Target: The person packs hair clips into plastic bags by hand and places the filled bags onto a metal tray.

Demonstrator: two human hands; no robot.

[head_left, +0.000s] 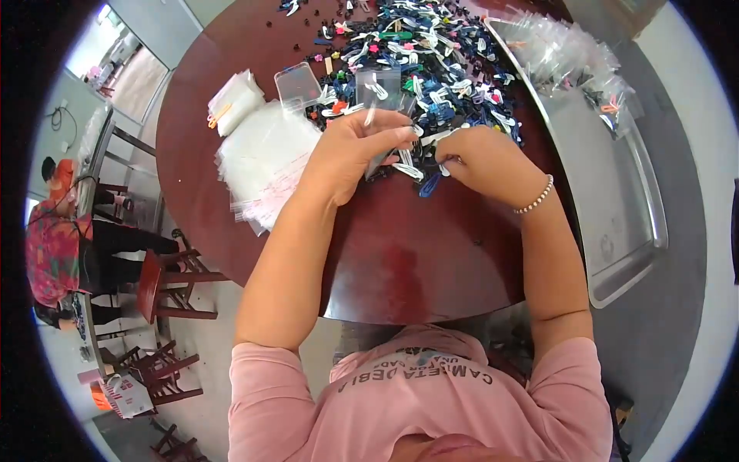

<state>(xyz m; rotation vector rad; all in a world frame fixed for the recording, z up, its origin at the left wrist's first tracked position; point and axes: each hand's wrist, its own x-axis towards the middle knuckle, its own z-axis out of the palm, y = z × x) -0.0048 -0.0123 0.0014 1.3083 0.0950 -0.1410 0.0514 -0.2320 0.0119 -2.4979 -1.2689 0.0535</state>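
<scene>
My left hand is closed on a small clear plastic bag, held upright over the near edge of a pile of hair clips. A white clip shows through or behind the bag; I cannot tell which. Fingertips of my right hand are pinched together at the pile's near edge, and what they hold is hidden. Just left of them lie a blue hair clip and a white hair clip. The pile mixes white, dark blue and black clips with small coloured pieces.
A stack of clear bags lies left on the round table, beside a clear plastic box. At right, a metal tray carries filled bags. Another person is at a bench on the far left, near wooden stools.
</scene>
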